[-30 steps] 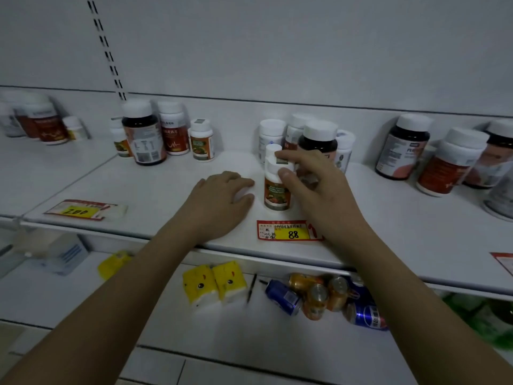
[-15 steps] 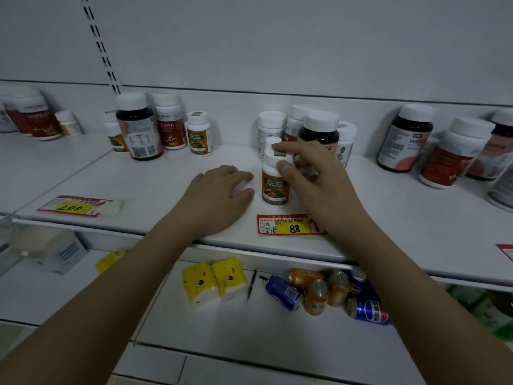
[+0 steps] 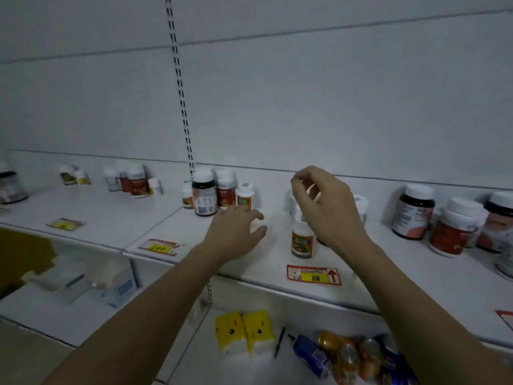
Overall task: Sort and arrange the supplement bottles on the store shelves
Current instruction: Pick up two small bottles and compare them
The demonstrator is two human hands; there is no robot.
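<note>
You're between placements: the small bottle stands upright on the shelf, just behind the 88 tag, and neither hand grips it. Your right hand hangs above its cap, fingers loosely curled, thumb and forefinger apart, holding nothing as far as I can tell. Your left hand lies at the bottle's 9 o'clock, fingers spread and relaxed over the shelf, also empty. Next, I'd judge, you pick another bottle: the white-capped group at 12 o'clock is mostly hidden by your right hand, so clear your view first.
</note>
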